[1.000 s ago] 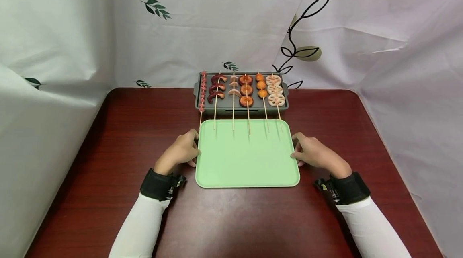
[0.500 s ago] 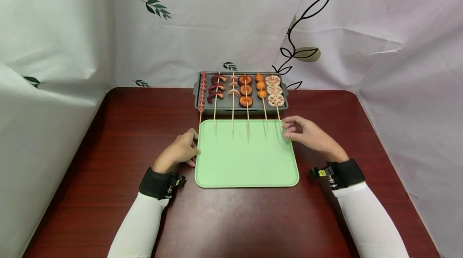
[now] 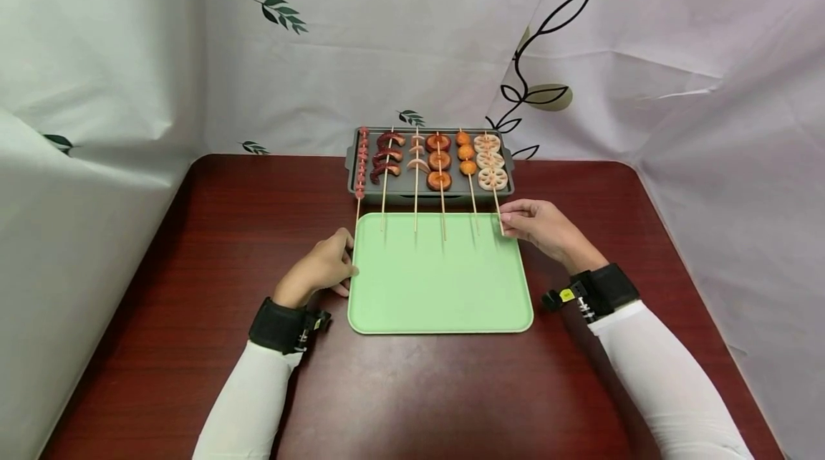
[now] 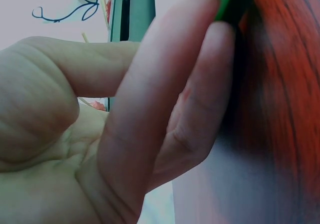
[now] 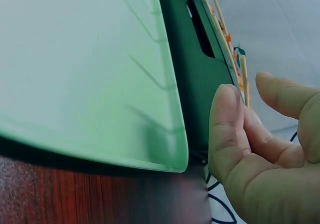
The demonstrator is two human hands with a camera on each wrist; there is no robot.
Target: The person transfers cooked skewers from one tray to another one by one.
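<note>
A light green rectangular tray (image 3: 438, 281) lies on the table in front of a dark griddle (image 3: 399, 188). My left hand (image 3: 325, 263) grips its left edge; in the left wrist view fingertips meet the green rim (image 4: 227, 1). Along the griddle lie several food skewers, their bare sticks reaching over the tray. My right hand (image 3: 538, 223) is at the stick end of the rightmost skewer, with lotus root slices (image 3: 493, 178). In the right wrist view a stick end (image 5: 243, 66) shows between the thumb and fingers of the right hand (image 5: 260, 184), which stand apart.
Left of the lotus skewer are skewers with orange balls (image 3: 467, 152), brown round slices (image 3: 440, 161), pale curved pieces (image 3: 417, 165), dark red curved pieces (image 3: 385, 155) and small pink pieces (image 3: 362, 159). White patterned cloth (image 3: 361, 51) hangs behind the reddish-brown table (image 3: 451, 395).
My right hand has let go of the tray's right edge and moved up and left to the lotus skewer's stick. The left hand and the tray have stayed in place.
</note>
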